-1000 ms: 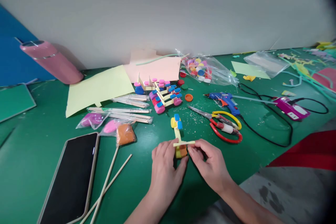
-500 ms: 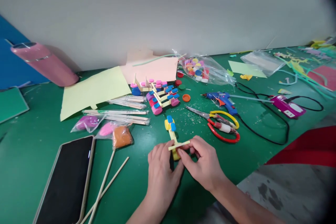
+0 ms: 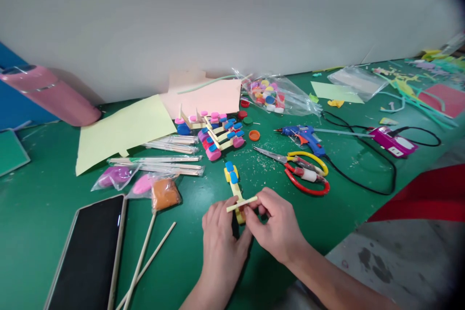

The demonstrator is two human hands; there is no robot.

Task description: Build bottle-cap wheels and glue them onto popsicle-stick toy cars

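A small yellow craft model [image 3: 235, 188] with blue pads at its far end lies on the green table between my hands. Across its near part runs a short pale-yellow strip [image 3: 240, 204]. My left hand [image 3: 222, 242] is closed around the model's near end from the left, its fingertips beside the strip. From the right, my right hand [image 3: 276, 223] pinches at the strip's right end and the model's near block; the thumb and index finger hide the exact contact. Behind them stand similar craft models [image 3: 221, 135] in pink, blue and cream.
To the right lie scissors [image 3: 307, 174], a blue glue gun [image 3: 301, 136] and a purple box [image 3: 392, 143] with a black cord. A phone [image 3: 85, 252], two thin sticks [image 3: 154, 249] and bagged clay [image 3: 166, 193] are on the left. A bag of bottle caps [image 3: 271, 94] sits behind.
The view has shifted slightly, so the table things sit a little further left. Both hands keep their hold, and the strip tilts slightly more, its left end lower.
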